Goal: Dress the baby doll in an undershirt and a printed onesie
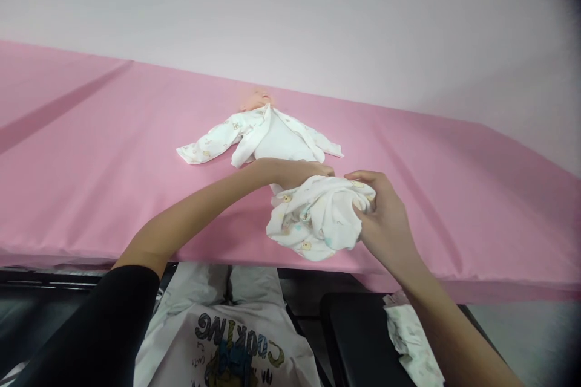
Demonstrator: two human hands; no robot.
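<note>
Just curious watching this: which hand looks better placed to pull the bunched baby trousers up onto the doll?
Probably the right hand: it already grips the bunched trousers. The left hand reaches behind them toward the doll, so its grasp is hidden.

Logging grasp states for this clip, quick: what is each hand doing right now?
Left hand: fingers hidden behind the bunched baby garment; grip cannot be told.
Right hand: closed on the bunched baby garment.

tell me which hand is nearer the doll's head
Left. The left hand lies at the lower edge of the doll's white top, below the doll's head. The right hand sits lower and further right, gripping the bunched cloth.
</note>
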